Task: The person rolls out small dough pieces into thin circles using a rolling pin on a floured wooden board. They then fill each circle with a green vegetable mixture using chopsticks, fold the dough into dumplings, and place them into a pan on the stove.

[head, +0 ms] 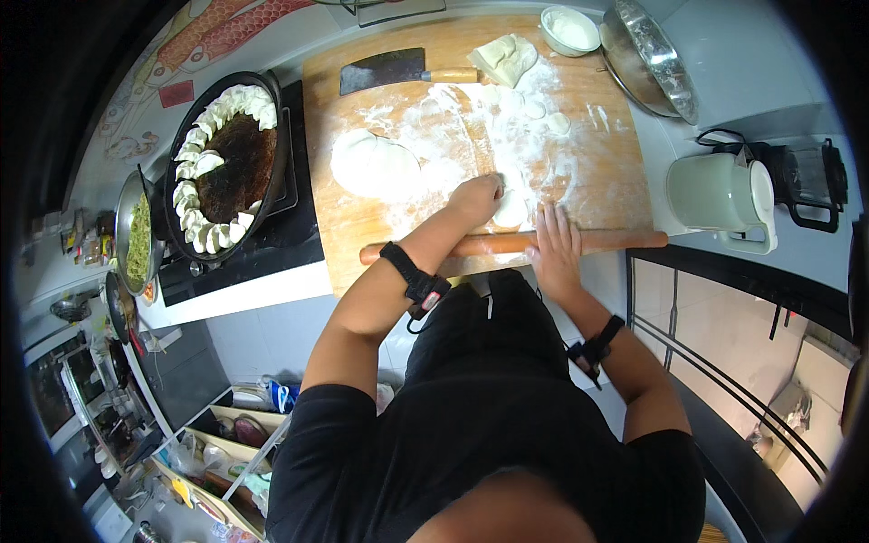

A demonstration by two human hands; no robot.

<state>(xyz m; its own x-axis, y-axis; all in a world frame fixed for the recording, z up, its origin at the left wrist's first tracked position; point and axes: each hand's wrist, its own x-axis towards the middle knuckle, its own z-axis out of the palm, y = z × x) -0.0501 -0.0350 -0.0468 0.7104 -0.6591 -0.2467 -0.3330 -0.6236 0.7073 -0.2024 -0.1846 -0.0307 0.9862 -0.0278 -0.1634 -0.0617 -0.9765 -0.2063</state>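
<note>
My right hand [558, 254] lies with its fingers extended over a wooden rolling pin [475, 245] at the board's near edge. Beside a flattened dough round [510, 209], my left hand [477, 200] is curled, its fingertips at the round's upper left edge; whether they pinch it is unclear. Flour covers much of the wooden board [614, 197]. Small dough discs [558, 123] lie farther back, near a folded dough piece [504, 60]. A large smooth dough mound [375, 165] sits at the left. Behind it rests a cleaver [383, 70] with a wooden handle.
Left of the board, a dark round pan [275, 170] on a cooktop holds several shaped dumplings; a metal bowl of green filling [139, 244] stands beyond. A flour bowl [570, 30], steel basin [648, 61], pale green kettle [719, 197] and dark glass jug [808, 183] stand at the right.
</note>
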